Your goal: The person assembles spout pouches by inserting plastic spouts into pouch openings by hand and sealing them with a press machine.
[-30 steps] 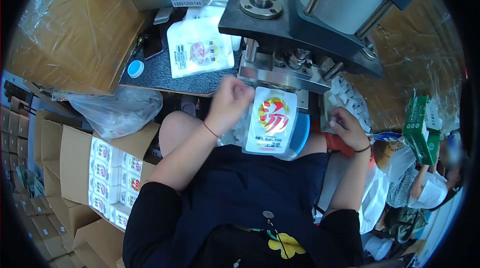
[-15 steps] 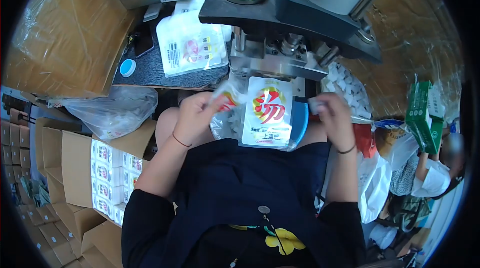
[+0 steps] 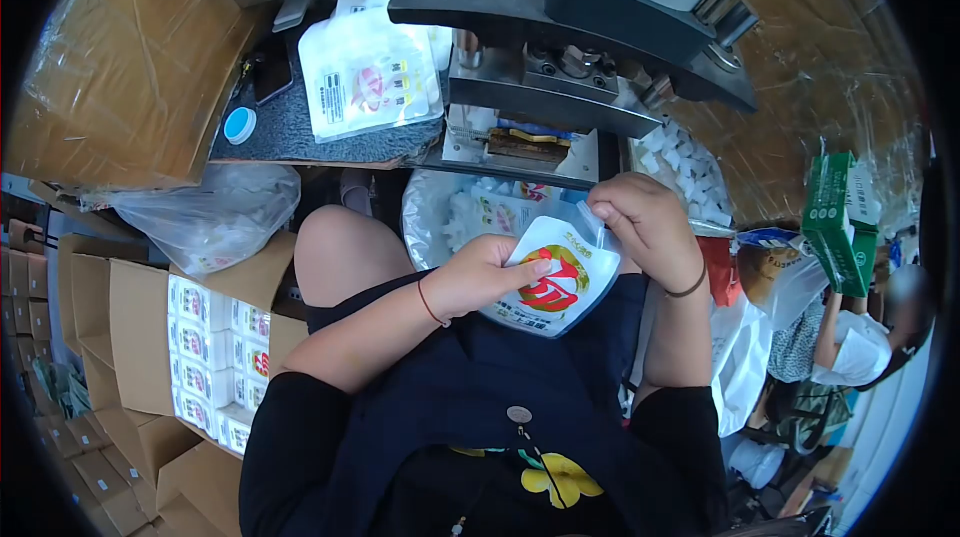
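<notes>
My left hand (image 3: 480,282) grips a white pouch (image 3: 550,277) with a large red character on a yellow-green circle, thumb on its front. The pouch is tilted over my lap. At its upper right corner my right hand (image 3: 645,227) pinches a small translucent white spout piece (image 3: 590,222); whether this is fixed in the pouch I cannot tell. Beyond my hands stands a press (image 3: 560,102), with a brass-coloured lower block (image 3: 530,144) showing under its metal bar. Below it, a plastic-lined tub (image 3: 425,222) holds printed pouches.
More white pouches (image 3: 370,77) lie on the dark worktop (image 3: 260,132) at the left, near a blue-white cap (image 3: 240,125) and a phone. Many white spout pieces (image 3: 685,162) are heaped right of the press. An open carton (image 3: 140,337) holds packed pouches. Another person (image 3: 850,347) is at far right.
The pouch standing at the press is gone from there, and the lower block now shows. Both hands have come together on one pouch over my lap.
</notes>
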`<state>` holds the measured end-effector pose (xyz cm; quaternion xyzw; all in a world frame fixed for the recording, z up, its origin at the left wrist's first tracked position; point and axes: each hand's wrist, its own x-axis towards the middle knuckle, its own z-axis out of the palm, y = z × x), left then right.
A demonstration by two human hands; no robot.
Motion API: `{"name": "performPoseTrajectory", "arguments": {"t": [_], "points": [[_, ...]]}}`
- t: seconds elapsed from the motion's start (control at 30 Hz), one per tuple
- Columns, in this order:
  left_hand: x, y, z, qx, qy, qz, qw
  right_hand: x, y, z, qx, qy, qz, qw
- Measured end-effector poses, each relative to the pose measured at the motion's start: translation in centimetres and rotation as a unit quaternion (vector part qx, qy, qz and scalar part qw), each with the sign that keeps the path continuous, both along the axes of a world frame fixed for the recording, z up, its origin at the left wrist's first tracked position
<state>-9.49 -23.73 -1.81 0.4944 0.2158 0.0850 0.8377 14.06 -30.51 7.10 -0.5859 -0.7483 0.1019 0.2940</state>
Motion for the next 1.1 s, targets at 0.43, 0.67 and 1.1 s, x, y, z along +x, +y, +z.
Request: {"name": "performPoseTrajectory", "arguments": {"t": [0.43, 0.67, 1.1], "points": [[1.1, -0.4, -0.8, -0.045, -0.016, -0.04, 0.998, 0.8, -0.5, -0.1, -0.029, 0.016, -0.017, 0.999], [1.2, -0.2, -1.8, -0.054, -0.008, -0.081, 0.995, 1.1, -0.4, 0.4, -0.052, -0.053, 0.014, 0.997], [0.5, 4.7, -1.8, -0.096, -0.045, 0.039, 0.994, 7.9, -0.4, -4.1, -0.068, -0.145, -0.22, 0.962]]}}
